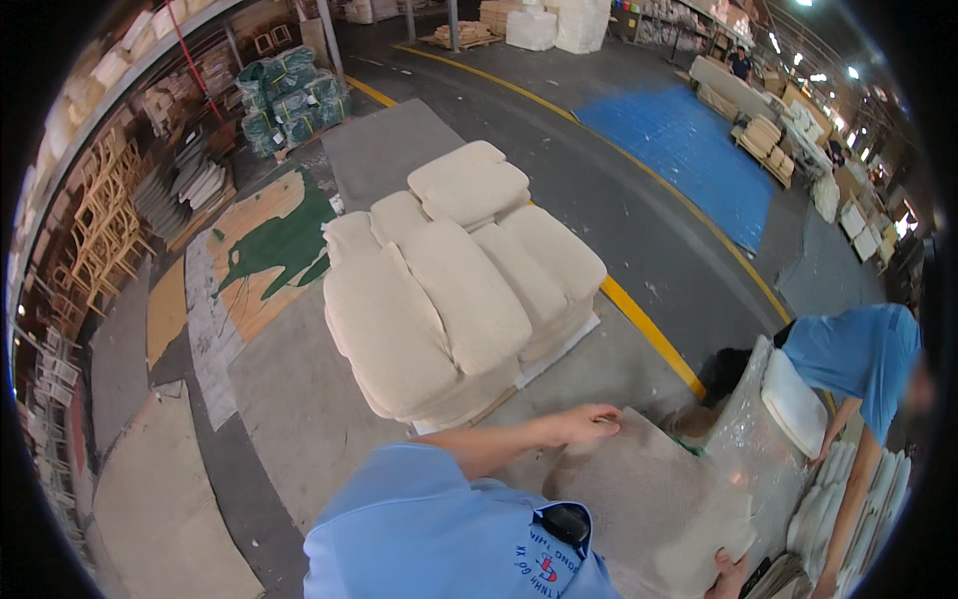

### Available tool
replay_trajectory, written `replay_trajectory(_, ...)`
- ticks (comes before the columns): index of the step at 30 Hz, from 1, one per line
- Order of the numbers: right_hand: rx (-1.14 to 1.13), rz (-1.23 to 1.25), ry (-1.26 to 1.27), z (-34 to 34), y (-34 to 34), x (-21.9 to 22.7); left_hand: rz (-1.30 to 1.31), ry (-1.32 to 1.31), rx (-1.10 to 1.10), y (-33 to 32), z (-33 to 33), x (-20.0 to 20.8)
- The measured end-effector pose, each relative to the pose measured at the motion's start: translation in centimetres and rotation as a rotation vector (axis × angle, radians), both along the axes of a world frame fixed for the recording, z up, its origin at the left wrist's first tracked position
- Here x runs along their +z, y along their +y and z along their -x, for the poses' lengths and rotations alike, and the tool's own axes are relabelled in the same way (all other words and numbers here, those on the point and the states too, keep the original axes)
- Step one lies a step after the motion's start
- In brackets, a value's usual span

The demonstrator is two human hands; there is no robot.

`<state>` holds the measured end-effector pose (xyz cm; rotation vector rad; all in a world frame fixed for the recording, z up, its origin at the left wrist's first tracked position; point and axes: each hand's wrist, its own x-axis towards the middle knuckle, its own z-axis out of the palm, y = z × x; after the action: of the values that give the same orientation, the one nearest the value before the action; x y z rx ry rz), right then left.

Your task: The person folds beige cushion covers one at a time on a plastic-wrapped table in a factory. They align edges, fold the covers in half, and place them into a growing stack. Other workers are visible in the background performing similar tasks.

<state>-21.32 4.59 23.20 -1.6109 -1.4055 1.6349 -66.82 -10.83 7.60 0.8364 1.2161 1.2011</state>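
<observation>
A beige fabric cushion (649, 489) is held in front of my body, tilted. My left hand (589, 424) is closed on its upper left edge, the thumb on top. My right hand (730, 574) grips its lower right edge, partly cut off by the dark rim. Just beyond the cushion is a sheet of clear plastic film (743, 424), overlapping its far side. A pile of similar beige cushions (454, 299) stands on the floor ahead of my left arm, several layers high.
On my right a co-worker in a blue shirt (853, 349) bends over, arms down by a white pad (793, 399) and a stack of pale cushions (848, 499). Cardboard sheets (160, 489) cover the floor at left. Wooden chair frames (100, 220) and green-wrapped bundles (289, 100) stand farther back.
</observation>
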Motion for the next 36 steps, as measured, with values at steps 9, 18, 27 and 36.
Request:
replay_trajectory(9,1.436,-1.188,-0.453,35.3,-11.2,17.4,-0.354,1.096,0.169,-14.3,7.9,15.0)
replay_trajectory(18,1.987,-1.765,-0.304,55.9,-23.0,20.7,-0.553,-0.098,0.756,-21.7,11.2,12.6)
replay_trajectory(27,1.087,-1.184,0.576,59.4,-19.6,16.6,-0.845,-0.907,1.461,-30.1,22.0,11.4)
replay_trajectory(36,1.743,-0.297,0.815,51.8,-25.7,11.5,-0.251,-0.912,1.684,-33.6,26.7,-4.3)
